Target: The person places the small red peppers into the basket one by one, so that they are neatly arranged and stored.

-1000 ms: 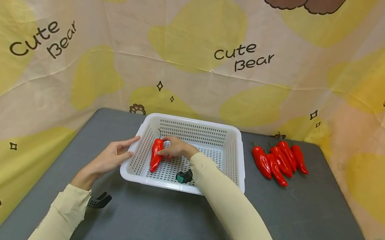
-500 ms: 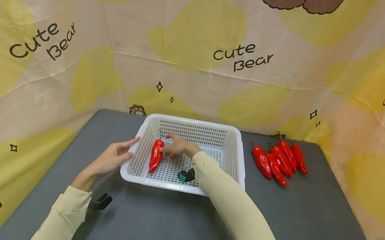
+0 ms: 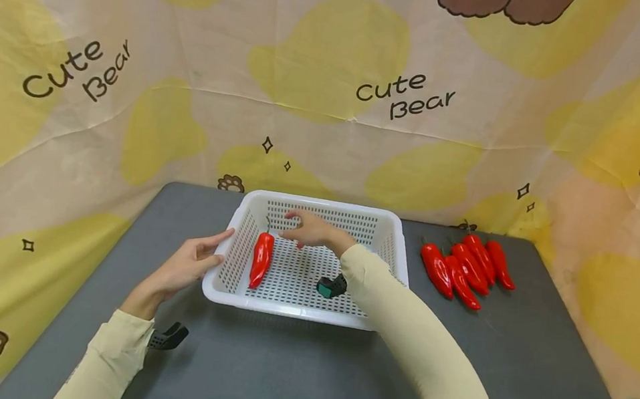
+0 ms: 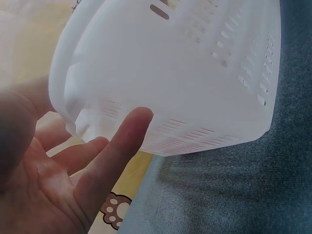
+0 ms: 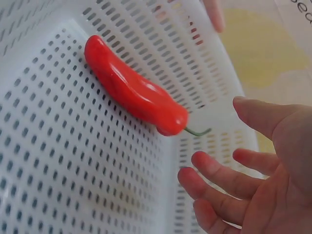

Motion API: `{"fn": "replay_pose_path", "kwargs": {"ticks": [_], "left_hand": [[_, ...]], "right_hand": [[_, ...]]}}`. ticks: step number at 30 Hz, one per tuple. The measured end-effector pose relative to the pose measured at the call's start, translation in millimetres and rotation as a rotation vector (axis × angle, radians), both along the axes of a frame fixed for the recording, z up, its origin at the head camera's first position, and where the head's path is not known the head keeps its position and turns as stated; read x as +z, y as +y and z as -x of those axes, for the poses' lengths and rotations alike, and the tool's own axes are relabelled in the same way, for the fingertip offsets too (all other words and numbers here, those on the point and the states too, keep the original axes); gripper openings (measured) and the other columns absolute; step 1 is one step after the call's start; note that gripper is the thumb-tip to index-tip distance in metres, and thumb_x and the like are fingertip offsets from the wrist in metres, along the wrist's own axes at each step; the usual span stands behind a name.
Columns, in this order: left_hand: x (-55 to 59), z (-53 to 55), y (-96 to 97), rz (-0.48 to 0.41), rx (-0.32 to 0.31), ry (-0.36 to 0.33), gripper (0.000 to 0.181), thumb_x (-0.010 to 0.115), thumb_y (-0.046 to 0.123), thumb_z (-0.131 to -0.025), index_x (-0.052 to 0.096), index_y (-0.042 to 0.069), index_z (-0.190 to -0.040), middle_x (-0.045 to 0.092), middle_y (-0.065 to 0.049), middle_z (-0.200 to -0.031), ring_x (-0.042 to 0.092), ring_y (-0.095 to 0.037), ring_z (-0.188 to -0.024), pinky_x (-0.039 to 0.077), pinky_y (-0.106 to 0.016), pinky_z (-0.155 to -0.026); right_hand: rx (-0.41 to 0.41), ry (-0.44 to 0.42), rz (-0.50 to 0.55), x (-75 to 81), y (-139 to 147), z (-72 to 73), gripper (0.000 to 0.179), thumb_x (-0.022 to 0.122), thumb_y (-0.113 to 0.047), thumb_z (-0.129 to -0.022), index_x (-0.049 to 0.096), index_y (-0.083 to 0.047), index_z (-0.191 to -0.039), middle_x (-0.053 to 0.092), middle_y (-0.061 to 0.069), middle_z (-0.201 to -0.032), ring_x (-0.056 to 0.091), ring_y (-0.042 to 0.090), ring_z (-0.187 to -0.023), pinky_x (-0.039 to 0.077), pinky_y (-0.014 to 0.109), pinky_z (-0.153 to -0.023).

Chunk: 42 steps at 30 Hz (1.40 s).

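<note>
A white perforated plastic basket (image 3: 293,309) stands on the dark table. Inside, along its left wall, lies one red chili pepper (image 3: 261,260), its green stem toward the back; the right wrist view shows the same pepper (image 5: 136,92) whole. My right hand (image 3: 316,231) hovers over the basket to the right of the pepper, fingers spread, apart from it and holding nothing. On the basket's left side my left hand (image 3: 186,266) rests with extended fingers at the rim. The left wrist view has its thumb (image 4: 129,131) against the outer wall.
Several red chili peppers (image 3: 463,265) lie in a group on the table (image 3: 272,375), right of the basket. Behind the table hangs a yellow-patterned cloth (image 3: 326,59).
My right hand has let go of the chili pepper and moved up and to the right, away from it. The pepper stays in the basket; my left hand keeps its place at the rim.
</note>
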<state>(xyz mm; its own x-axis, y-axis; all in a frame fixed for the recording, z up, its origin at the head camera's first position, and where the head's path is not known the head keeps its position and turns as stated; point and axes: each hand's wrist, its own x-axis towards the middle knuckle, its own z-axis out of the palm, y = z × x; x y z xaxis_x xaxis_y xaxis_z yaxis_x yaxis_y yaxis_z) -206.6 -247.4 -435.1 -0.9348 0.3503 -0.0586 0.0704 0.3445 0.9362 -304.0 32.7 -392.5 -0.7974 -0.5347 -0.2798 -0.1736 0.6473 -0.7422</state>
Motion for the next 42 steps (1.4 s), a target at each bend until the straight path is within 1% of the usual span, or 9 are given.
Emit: {"fn": "replay_pose_path", "kwargs": {"ticks": [3, 6, 9, 15, 18, 23, 30, 36, 42], "left_hand": [[0.9, 0.9, -0.1, -0.005, -0.011, 0.0, 0.062, 0.053, 0.011, -0.102, 0.03, 0.011, -0.159, 0.042, -0.029, -0.155, 0.065, -0.034, -0.114, 0.062, -0.036, -0.078], [1.9, 1.6, 0.8, -0.011, -0.017, 0.002, 0.061, 0.053, 0.011, -0.102, 0.03, 0.011, -0.159, 0.042, -0.03, -0.154, 0.065, -0.036, -0.115, 0.062, -0.037, -0.078], [1.7, 0.9, 1.7, -0.01, -0.005, 0.008, 0.061, 0.053, 0.01, -0.102, 0.031, 0.01, -0.159, 0.045, -0.03, -0.152, 0.065, -0.035, -0.114, 0.062, -0.037, -0.078], [-1.8, -3.6, 3.1, 0.002, 0.024, 0.026, 0.06, 0.054, 0.01, -0.101, 0.032, 0.009, -0.158, 0.048, -0.03, -0.149, 0.066, -0.034, -0.113, 0.06, -0.031, -0.079], [-3.4, -5.0, 4.1, 0.004, 0.031, 0.041, 0.06, 0.054, 0.011, -0.101, 0.033, 0.009, -0.158, 0.046, -0.029, -0.151, 0.064, -0.037, -0.118, 0.06, -0.03, -0.083], [-4.3, -5.3, 5.9, 0.013, 0.05, 0.054, 0.059, 0.055, 0.01, -0.101, 0.034, 0.008, -0.157, 0.046, -0.028, -0.152, 0.061, -0.041, -0.123, 0.059, -0.03, -0.086], [-5.1, -3.2, 10.4, 0.006, 0.077, 0.084, 0.059, 0.054, 0.006, -0.1, 0.034, 0.005, -0.156, 0.044, -0.031, -0.152, 0.056, -0.045, -0.129, 0.059, -0.034, -0.089], [-4.5, -2.7, 14.3, -0.019, 0.13, 0.115, 0.057, 0.053, 0.003, -0.099, 0.037, 0.002, -0.154, 0.045, -0.032, -0.15, 0.054, -0.045, -0.129, 0.057, -0.026, -0.086], [-2.4, -3.5, 17.1, 0.013, 0.181, 0.093, 0.056, 0.056, 0.006, -0.098, 0.043, 0.006, -0.152, 0.049, -0.029, -0.149, 0.06, -0.039, -0.124, 0.059, -0.028, -0.084]], "right_hand": [[0.034, 0.029, -0.016, 7.5, 8.8, -2.0, 0.062, 0.061, -0.029, -0.1, 0.038, -0.004, -0.152, 0.051, 0.022, -0.148, 0.068, 0.035, -0.097, 0.055, 0.042, -0.092], [0.052, 0.043, -0.026, 16.3, 18.7, -3.6, 0.061, 0.06, -0.029, -0.101, 0.039, -0.003, -0.152, 0.056, 0.022, -0.142, 0.067, 0.037, -0.098, 0.054, 0.045, -0.092], [0.068, 0.059, -0.017, 25.5, 27.6, -6.3, 0.061, 0.06, -0.028, -0.101, 0.038, -0.002, -0.152, 0.06, 0.021, -0.137, 0.064, 0.039, -0.1, 0.054, 0.047, -0.091], [0.09, 0.109, -0.021, 35.4, 49.2, -15.2, 0.061, 0.058, -0.029, -0.102, 0.038, -0.002, -0.152, 0.065, 0.022, -0.128, 0.065, 0.04, -0.105, 0.053, 0.037, -0.085], [0.077, 0.157, -0.012, 38.7, 61.4, -20.0, 0.057, 0.058, -0.027, -0.102, 0.042, -0.002, -0.15, 0.067, 0.022, -0.127, 0.067, 0.035, -0.103, 0.055, 0.037, -0.085], [0.069, 0.231, 0.033, 47.1, 79.5, -24.7, 0.052, 0.058, -0.023, -0.102, 0.046, -0.001, -0.147, 0.067, 0.023, -0.124, 0.069, 0.029, -0.097, 0.057, 0.042, -0.084], [0.041, 0.259, 0.064, 53.9, 108.7, -24.2, 0.05, 0.056, -0.021, -0.103, 0.045, -0.001, -0.147, 0.065, 0.025, -0.128, 0.069, 0.031, -0.101, 0.058, 0.044, -0.085], [-0.011, 0.289, 0.093, 53.3, 130.7, -21.2, 0.048, 0.056, -0.021, -0.103, 0.047, -0.002, -0.146, 0.064, 0.027, -0.129, 0.069, 0.035, -0.102, 0.056, 0.049, -0.089], [-0.056, 0.293, 0.064, 51.3, 145.3, -21.6, 0.048, 0.057, -0.021, -0.102, 0.048, -0.001, -0.145, 0.064, 0.027, -0.13, 0.069, 0.035, -0.1, 0.055, 0.05, -0.091]]}}
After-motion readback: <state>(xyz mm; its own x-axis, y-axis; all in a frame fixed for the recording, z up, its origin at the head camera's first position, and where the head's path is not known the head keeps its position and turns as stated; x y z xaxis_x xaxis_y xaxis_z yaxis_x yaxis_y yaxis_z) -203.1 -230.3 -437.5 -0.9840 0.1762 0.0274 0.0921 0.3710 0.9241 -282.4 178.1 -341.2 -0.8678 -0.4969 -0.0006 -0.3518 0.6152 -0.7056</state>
